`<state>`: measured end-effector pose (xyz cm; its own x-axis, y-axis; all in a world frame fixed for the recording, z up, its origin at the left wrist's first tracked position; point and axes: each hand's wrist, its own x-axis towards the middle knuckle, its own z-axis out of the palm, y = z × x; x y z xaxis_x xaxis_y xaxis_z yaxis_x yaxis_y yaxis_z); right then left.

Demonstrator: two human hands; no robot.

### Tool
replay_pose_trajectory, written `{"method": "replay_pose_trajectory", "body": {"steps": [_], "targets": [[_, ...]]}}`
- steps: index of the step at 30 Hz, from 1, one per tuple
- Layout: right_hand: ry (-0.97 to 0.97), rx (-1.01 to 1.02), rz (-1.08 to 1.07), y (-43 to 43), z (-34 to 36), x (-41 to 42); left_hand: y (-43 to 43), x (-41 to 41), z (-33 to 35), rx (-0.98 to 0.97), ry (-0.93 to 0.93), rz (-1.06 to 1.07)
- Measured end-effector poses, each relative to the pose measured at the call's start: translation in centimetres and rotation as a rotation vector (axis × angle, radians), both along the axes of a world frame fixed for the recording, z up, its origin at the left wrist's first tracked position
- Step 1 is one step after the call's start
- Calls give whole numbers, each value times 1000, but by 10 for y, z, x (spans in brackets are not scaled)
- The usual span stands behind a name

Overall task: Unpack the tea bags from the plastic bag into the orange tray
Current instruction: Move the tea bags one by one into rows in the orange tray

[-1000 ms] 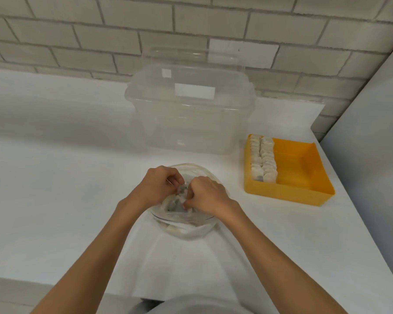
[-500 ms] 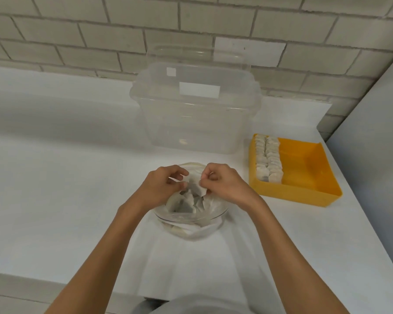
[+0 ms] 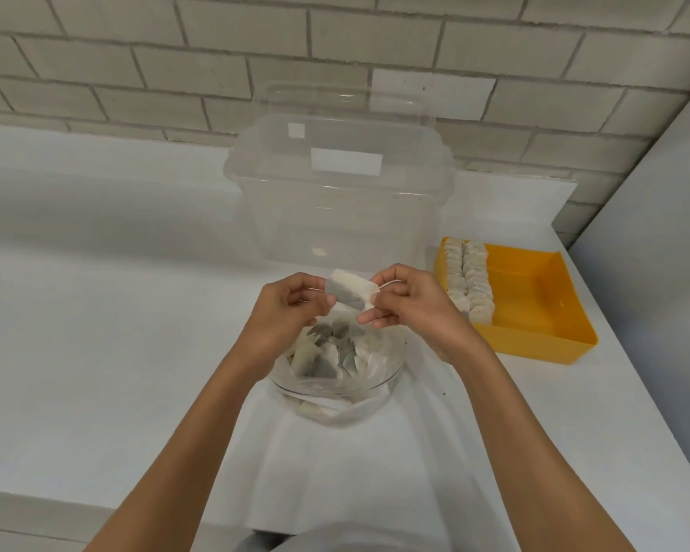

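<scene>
**One tea bag pinched between both hands, over the open bag**

My fingers (image 3: 369,317) are clamped on a single tea bag (image 3: 351,293). The left hand (image 3: 283,316) pinches its left end and the right hand (image 3: 413,308) its right end, so it hangs tilted in the air between them. It is a flat, soft paper pillow, pale along the top and darker grey where the tea sits.

Directly below lies the plastic bag (image 3: 337,386), thin, crinkled and clear, its mouth open and round, with a heap of more tea bags (image 3: 327,354) inside. It rests on the smooth white desk (image 3: 96,312), which runs wide and flat to my left.

To my right, well apart from the bag, stands the orange tray (image 3: 542,312), hard plastic with straight walls. Two tight rows of packed tea bags (image 3: 469,278) line its left side.

Behind my hands rises a clear plastic container (image 3: 335,217), near the tray's back left corner. A brick wall (image 3: 216,73) bounds the desk at the back, and a grey panel (image 3: 654,253) bounds it on the right.
</scene>
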<state>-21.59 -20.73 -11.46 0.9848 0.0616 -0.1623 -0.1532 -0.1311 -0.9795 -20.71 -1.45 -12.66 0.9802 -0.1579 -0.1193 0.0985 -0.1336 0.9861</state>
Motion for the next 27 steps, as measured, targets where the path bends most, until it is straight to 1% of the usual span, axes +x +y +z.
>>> {"method": "replay_pose_trajectory", "body": {"steps": [2,4,6,8,10,13,14,16,18,21,23,26,27], "targets": [[-4,57,-18,1,-1,-2,1,1,3,-33,2,1],[-68,18,-52,1,1,-1,3,0,5,19,25,-79],[-183,-177,-60,-1,6,2,4,-2,6,105,41,-167],[-276,-387,9,-3,14,5,3,-3,9,150,19,-176],[-301,-507,101,0,21,5,2,-4,14,152,-26,-166],[-324,-609,168,9,31,4,-2,-3,21,103,-64,-183],[-333,-605,177,12,33,3,-2,-4,22,96,-75,-192],[-328,-524,189,17,36,3,-3,-5,21,91,-110,-191],[-312,-437,180,20,34,4,0,-6,20,73,-145,-125],[-285,-426,123,21,21,8,8,-4,17,98,-174,-12],[-252,-538,161,25,7,8,15,-2,15,101,-167,20],[-190,-849,287,36,-22,5,20,-1,12,87,-161,34],[-164,-918,304,40,-31,3,20,0,12,88,-166,35]]}}
